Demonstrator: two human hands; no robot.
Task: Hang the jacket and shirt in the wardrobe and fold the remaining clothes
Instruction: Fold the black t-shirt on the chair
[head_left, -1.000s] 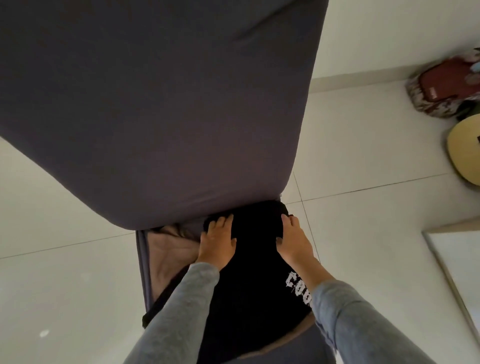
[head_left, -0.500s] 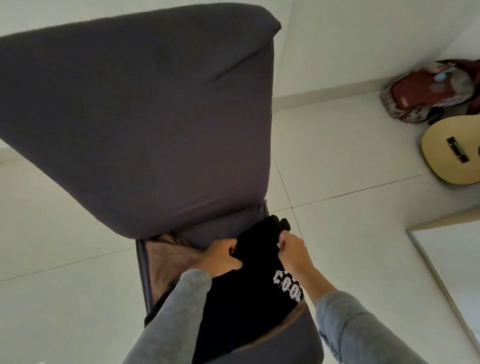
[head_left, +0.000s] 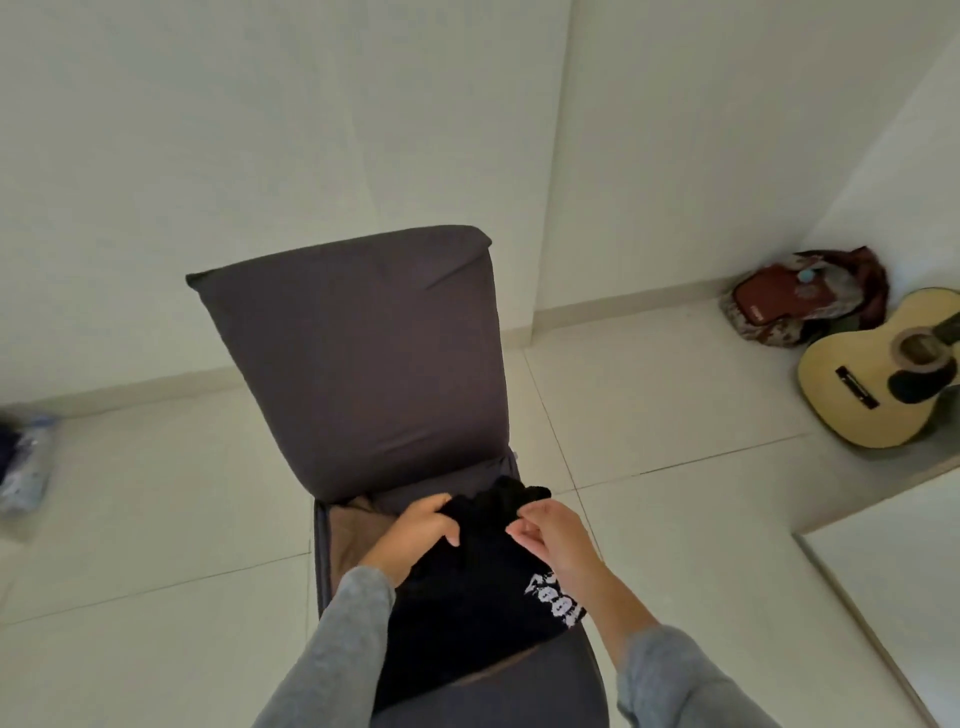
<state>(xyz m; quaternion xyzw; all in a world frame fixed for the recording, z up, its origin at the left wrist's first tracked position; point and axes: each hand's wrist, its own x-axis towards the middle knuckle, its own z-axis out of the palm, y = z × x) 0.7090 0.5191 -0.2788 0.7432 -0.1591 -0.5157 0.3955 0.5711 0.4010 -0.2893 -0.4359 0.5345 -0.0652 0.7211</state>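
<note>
Lower centre of frame: black garment (head_left: 467, 587) bunched on chair (head_left: 363, 364) seat. Top edge gripped by left hand (head_left: 415, 535) fingers, pinched by right hand (head_left: 556, 535) fingers. Right of frame: red bag (head_left: 779, 306) beside guitar (head_left: 878, 374), contents hidden.

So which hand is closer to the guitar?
The right. The right hand pinches the black garment on the side facing the guitar; the left hand grips its other side, farther from the guitar.

I see white walls (head_left: 260, 130) across the top, pale floor tiles (head_left: 649, 405) below, a grey chair (head_left: 363, 364) at centre, a guitar (head_left: 878, 379) and bag (head_left: 795, 306) at the right edge.
</note>
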